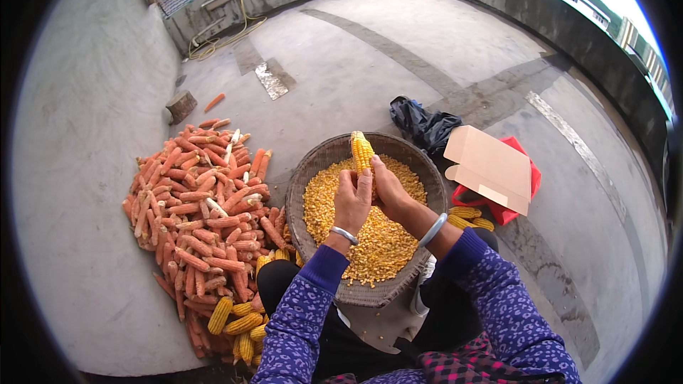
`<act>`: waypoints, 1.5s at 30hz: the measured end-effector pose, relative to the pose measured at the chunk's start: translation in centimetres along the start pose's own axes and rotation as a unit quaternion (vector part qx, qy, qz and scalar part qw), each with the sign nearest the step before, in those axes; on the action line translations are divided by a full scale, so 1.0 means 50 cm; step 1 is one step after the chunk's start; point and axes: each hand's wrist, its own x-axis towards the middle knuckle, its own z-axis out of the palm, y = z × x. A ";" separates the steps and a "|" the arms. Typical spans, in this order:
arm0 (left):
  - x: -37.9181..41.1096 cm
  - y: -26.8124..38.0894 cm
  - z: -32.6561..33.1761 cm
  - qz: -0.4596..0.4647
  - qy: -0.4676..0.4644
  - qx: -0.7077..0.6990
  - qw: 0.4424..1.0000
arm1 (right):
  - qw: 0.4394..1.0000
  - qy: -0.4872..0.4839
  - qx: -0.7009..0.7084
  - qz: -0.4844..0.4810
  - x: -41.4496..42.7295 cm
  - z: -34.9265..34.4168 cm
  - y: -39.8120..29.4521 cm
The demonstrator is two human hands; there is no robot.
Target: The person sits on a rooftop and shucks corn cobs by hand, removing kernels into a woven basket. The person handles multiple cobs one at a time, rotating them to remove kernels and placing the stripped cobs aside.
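Observation:
Both my hands hold one ear of yellow corn [362, 150], its tip pointing away from me, above a round woven basket [299, 186]. My left hand [352, 200] grips the ear's lower end from the left, thumb up. Against its right side lies my right hand [391, 189], thumb along the kernels; the ear's bottom is hidden by the hands. Loose corn kernels [381, 245] fill much of the basket, which sits between my knees.
A large heap of bare reddish corncobs [197, 213] lies left, with unshelled ears [244, 324] at its near edge. To the right are a black plastic bag [424, 124], a cardboard piece [491, 165] on a red bag [535, 177], and more ears [465, 218]. A wood block [182, 106] stands beyond the heap.

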 end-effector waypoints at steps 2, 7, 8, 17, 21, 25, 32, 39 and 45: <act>-0.002 0.012 -0.006 0.001 0.002 0.054 0.999 | 1.000 -0.020 -0.010 0.004 -0.006 -0.002 -0.003; -0.012 0.003 -0.005 0.049 0.042 0.162 0.985 | 0.999 -0.002 0.044 -0.009 -0.014 0.015 0.011; -0.007 -0.019 -0.001 0.078 0.074 0.190 0.976 | 0.999 0.005 0.051 -0.015 -0.016 0.020 0.012; 0.030 -0.009 -0.026 -0.082 0.028 -0.116 0.989 | 0.993 -0.015 -0.112 0.016 -0.020 0.021 -0.025; 0.035 -0.028 -0.022 -0.031 0.016 0.066 0.997 | 0.995 -0.003 -0.091 0.038 -0.025 0.031 -0.019; 0.022 -0.015 -0.011 -0.049 0.032 0.114 0.992 | 0.996 0.045 -0.067 0.036 -0.027 0.045 -0.008; 0.018 -0.075 -0.001 -0.001 0.110 0.200 0.974 | 0.994 0.071 -0.069 0.040 -0.031 0.040 0.007; 0.064 -0.034 -0.021 -0.112 0.063 -0.101 0.987 | 0.995 0.004 -0.096 0.035 -0.022 0.034 -0.030; 0.100 -0.057 -0.027 -0.020 0.084 0.080 0.993 | 0.990 0.009 -0.143 0.012 -0.034 0.066 -0.045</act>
